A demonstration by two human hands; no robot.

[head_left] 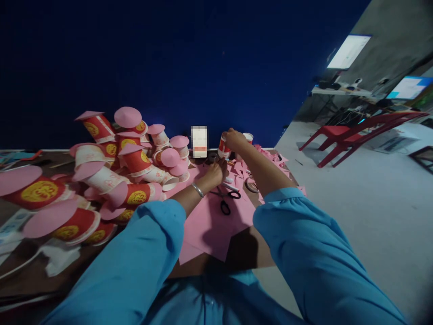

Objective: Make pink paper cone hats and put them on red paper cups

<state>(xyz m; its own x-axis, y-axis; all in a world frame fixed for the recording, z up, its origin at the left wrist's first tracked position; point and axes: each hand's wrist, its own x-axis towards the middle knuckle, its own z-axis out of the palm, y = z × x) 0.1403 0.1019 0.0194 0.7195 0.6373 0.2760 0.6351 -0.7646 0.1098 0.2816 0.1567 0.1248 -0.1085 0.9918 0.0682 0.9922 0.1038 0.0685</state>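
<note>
My right hand (236,139) is closed on the top of a red paper cup (222,146) near the blue wall. Just below it, my left hand (215,175), with a silver bracelet at the wrist, has its fingers curled together; what they hold, if anything, is hidden. Black-handled scissors (225,198) lie on pink paper sheets (206,225) in front of my hands. Another paper cup (248,136) with a white rim stands behind my right wrist. To the left are piled several red and white paper cups (137,160) with pink paper cones on them.
Pink paper scraps (277,158) and a roll of tape (251,184) lie along the table's right side. A pixelated, pale upright item (199,142) stands against the blue wall (203,67). A red plastic chair (341,135) is on the floor at right.
</note>
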